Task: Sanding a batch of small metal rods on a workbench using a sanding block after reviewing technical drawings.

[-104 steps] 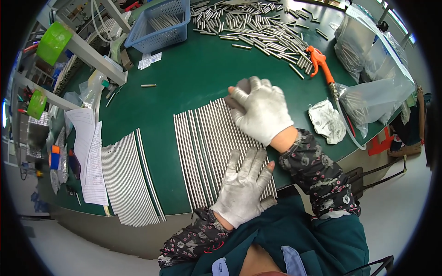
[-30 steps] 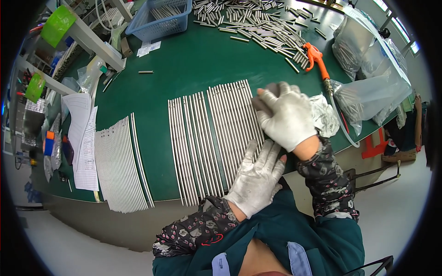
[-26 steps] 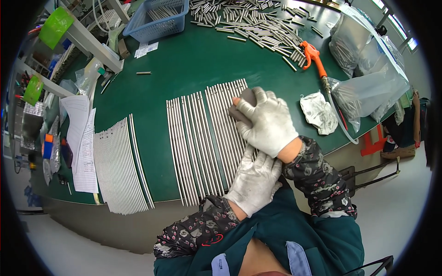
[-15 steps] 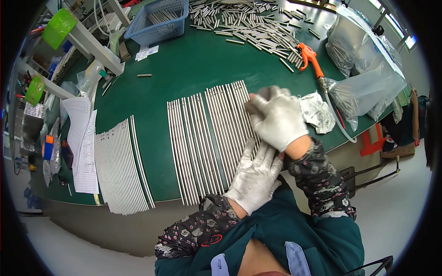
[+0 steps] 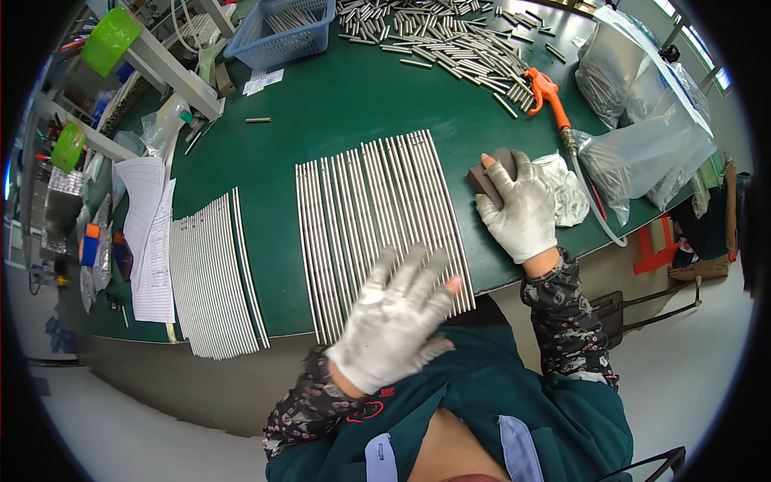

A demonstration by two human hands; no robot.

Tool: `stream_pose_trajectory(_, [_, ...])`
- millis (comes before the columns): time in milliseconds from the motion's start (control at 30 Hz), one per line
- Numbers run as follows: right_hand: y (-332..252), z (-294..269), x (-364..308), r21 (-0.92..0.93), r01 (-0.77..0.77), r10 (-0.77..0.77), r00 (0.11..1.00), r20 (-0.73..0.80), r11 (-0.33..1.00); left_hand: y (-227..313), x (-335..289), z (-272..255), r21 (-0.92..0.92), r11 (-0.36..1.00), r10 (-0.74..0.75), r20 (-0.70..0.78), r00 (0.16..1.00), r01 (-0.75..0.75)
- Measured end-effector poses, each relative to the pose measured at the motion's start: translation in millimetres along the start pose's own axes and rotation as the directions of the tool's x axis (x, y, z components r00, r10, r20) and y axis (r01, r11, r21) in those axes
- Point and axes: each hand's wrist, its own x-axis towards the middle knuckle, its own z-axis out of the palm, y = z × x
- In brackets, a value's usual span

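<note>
Thin metal rods point(image 5: 341, 233) lie side by side in a wide row on the green table, their lower ends near its front edge. My left hand point(image 5: 393, 317), in a white glove with bare fingertips, is spread over the lower part of this row and slightly blurred. It holds nothing; whether it touches the rods I cannot tell. To the right of the row, my gloved right hand point(image 5: 520, 209) is closed around a brown-grey rectangular block point(image 5: 480, 178) at the tabletop. The palm and fingers hide part of the block.
Another row of thinner rods point(image 5: 210, 281) lies at the left beside paper sheets point(image 5: 148, 241). Short metal pins point(image 5: 458, 52) are heaped at the back, near a blue basket point(image 5: 281, 40). An orange air gun point(image 5: 546, 92), white rag point(image 5: 562, 193) and plastic bags point(image 5: 634, 157) are at the right.
My right hand has moved right, off the rods' edge, with the block now plainly visible in it. My left hand has shifted left over the rods. The gap within the row looks narrower.
</note>
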Motion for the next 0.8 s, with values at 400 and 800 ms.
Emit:
stream_pose_trajectory(400, [-1,0,-1,0.015,0.008,-0.007,1.0,-0.012,1.0,-43,-45,23,0.113,0.968,-0.209,-0.123,0.97,0.223])
stream_pose_trajectory(800, [-1,-1,0,0.013,0.003,-0.003,1.0,0.004,1.0,-29,-23,17,0.007,0.987,-0.161,-0.049,0.986,0.162])
